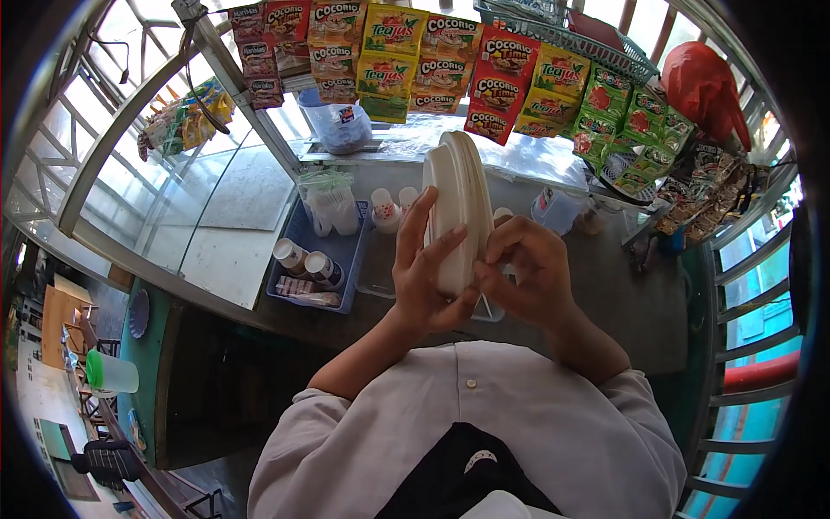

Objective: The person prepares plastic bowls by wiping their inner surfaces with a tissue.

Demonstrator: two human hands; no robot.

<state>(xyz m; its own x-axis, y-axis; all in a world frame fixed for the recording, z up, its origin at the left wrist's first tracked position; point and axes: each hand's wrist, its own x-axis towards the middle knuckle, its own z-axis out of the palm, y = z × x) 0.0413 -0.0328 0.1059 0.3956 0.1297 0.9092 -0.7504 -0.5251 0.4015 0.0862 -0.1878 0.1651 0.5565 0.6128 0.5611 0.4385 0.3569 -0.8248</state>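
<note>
A stack of white foam food containers (pixel 454 195) is held upright on edge in front of my chest, with several rims layered along its right side. My left hand (pixel 422 281) is closed round its left side, fingers spread over the pale face and thumb near the lower end. At the right edge, my right hand (pixel 532 272) is closed in a pinch against the rims. What lies between its fingertips is partly hidden. Behind the containers, white printed paper cups (pixel 386 210) stand on the counter.
A blue basket (pixel 347 294) with jars and plastic bags is on the counter (pixel 605 303) to the left. Drink sachets (pixel 393 39) hang in strips overhead. A glass case (pixel 216 208) stands at left, and a clear tub (pixel 558 212) at right.
</note>
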